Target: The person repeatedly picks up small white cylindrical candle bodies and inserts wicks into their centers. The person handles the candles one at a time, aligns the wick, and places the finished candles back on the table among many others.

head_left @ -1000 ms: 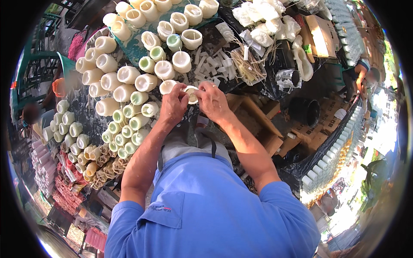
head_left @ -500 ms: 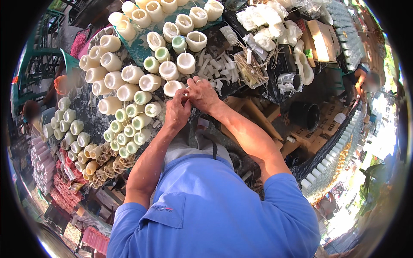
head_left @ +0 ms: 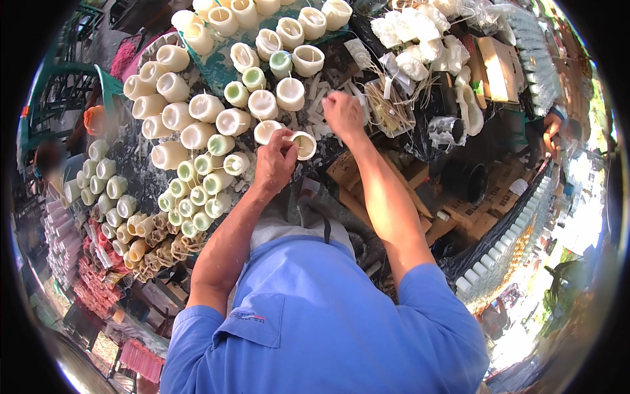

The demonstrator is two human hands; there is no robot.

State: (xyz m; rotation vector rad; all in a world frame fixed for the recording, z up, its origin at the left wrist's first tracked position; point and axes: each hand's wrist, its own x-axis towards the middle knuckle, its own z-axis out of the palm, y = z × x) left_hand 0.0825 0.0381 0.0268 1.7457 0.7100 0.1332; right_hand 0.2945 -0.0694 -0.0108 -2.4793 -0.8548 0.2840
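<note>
Close to the table's near edge, my left hand [head_left: 274, 164] is closed on the side of a short, round cream candle [head_left: 304, 146]. The candle's hollow top faces me, and my fingers hide its left side. A paler candle [head_left: 265, 131] stands just beyond that hand, partly covered by it. My right hand [head_left: 342, 113] is apart from the held candle, farther right, over a scatter of white wax pieces [head_left: 317, 108]. Its fingers are curled and slightly blurred; whatever they hold, if anything, is hidden.
Rows of cream candles [head_left: 205, 107] and pale green candles [head_left: 213, 180] cover the table at left. On the right lie a bundle of wicks [head_left: 390, 108] and crumpled white lumps [head_left: 413, 39]. Cardboard boxes [head_left: 467, 205] and a black bucket [head_left: 464, 178] are below. Another person's arm [head_left: 552, 131] shows far right.
My hands were together at the near candles and have separated. The right hand moved right and away, over the wax pieces. The candle by my left hand has come into sight.
</note>
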